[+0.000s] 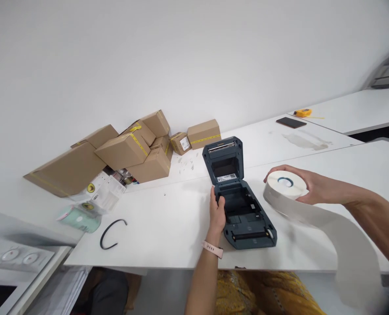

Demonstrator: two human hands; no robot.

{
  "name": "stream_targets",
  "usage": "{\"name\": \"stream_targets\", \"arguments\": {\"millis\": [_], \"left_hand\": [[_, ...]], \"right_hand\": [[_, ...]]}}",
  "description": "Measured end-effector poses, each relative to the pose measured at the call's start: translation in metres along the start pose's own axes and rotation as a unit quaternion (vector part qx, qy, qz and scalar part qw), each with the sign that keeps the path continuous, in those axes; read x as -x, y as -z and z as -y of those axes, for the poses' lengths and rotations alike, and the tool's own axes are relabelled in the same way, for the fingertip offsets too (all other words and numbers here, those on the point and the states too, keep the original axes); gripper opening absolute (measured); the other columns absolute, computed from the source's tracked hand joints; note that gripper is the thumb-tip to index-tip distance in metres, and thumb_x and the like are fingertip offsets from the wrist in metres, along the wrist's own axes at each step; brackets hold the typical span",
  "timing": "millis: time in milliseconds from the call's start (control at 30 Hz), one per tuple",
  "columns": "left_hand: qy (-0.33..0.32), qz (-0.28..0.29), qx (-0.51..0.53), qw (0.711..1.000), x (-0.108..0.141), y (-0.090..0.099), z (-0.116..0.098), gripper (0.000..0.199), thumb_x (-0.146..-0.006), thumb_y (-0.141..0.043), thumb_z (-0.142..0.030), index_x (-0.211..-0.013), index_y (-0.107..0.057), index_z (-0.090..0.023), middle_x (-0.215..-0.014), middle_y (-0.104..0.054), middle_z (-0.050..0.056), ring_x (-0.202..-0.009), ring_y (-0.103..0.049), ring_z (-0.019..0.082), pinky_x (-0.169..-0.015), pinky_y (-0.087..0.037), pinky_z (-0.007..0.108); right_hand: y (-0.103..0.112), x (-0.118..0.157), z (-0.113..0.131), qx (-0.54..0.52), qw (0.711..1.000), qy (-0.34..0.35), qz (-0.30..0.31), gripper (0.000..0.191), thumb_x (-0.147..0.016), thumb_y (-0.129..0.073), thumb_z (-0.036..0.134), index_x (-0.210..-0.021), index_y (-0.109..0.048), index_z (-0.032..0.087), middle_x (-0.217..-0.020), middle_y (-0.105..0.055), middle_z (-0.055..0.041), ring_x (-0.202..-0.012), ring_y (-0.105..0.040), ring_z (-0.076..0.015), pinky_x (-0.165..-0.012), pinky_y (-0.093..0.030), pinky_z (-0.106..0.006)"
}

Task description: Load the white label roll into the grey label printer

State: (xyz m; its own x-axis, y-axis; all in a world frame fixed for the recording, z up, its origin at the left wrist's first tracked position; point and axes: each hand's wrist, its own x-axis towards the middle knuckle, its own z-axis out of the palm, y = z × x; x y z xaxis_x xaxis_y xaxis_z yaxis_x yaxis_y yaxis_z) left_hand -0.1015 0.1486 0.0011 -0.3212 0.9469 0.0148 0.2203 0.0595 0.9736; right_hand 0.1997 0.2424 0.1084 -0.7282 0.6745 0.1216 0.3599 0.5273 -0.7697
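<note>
A dark label printer sits on the white table with its lid tilted up, baring the hollow inside and a roller near the front. My left hand wraps around the printer's left side, thumb over the rim. To the right of the printer, my right hand grips a roll of white labels from behind and the side. A long loose strip unwinds from the roll, curving right and down past the table's front edge; its end is blurred.
Cardboard boxes are piled at the back left. A black curved band lies at the front left, near a green pouch. A dark phone-like slab and a yellow tape measure lie at the back right.
</note>
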Motion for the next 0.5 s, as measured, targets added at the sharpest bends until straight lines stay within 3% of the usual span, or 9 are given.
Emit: {"name": "stream_targets", "arguments": {"millis": [200, 367, 500], "left_hand": [[0.002, -0.004, -0.002, 1.000, 0.001, -0.001, -0.001, 0.071, -0.099, -0.043, -0.059, -0.161, -0.023, -0.031, -0.171, -0.018, 0.002, -0.157, -0.020, 0.021, -0.126, -0.024, 0.036], [-0.004, -0.014, -0.015, 1.000, -0.003, -0.002, 0.006, 0.072, -0.098, -0.042, -0.061, -0.160, -0.023, -0.029, -0.171, -0.020, 0.004, -0.157, -0.021, 0.021, -0.126, -0.022, 0.036], [-0.005, -0.011, -0.016, 1.000, -0.005, -0.001, 0.009, 0.073, -0.098, -0.042, -0.063, -0.160, -0.023, -0.030, -0.170, -0.022, 0.004, -0.156, -0.023, 0.022, -0.126, -0.025, 0.037]], "right_hand": [[-0.022, -0.007, -0.019, 0.001, 0.997, -0.077, 0.017, 0.063, -0.065, -0.069, 0.028, -0.126, -0.050, 0.026, -0.118, -0.068, -0.0085, -0.100, -0.066, -0.0317, -0.081, -0.052, -0.038], [-0.041, -0.029, -0.040, 0.104, 0.990, -0.091, 0.011, 0.064, -0.061, -0.068, 0.030, -0.120, -0.045, 0.025, -0.107, -0.068, -0.0062, -0.093, -0.066, -0.0303, -0.080, -0.050, -0.038], [-0.044, -0.039, -0.042, 0.142, 0.986, -0.090, 0.008, 0.065, -0.060, -0.070, 0.030, -0.120, -0.044, 0.024, -0.113, -0.066, -0.0088, -0.092, -0.066, -0.0293, -0.079, -0.049, -0.037]]}}
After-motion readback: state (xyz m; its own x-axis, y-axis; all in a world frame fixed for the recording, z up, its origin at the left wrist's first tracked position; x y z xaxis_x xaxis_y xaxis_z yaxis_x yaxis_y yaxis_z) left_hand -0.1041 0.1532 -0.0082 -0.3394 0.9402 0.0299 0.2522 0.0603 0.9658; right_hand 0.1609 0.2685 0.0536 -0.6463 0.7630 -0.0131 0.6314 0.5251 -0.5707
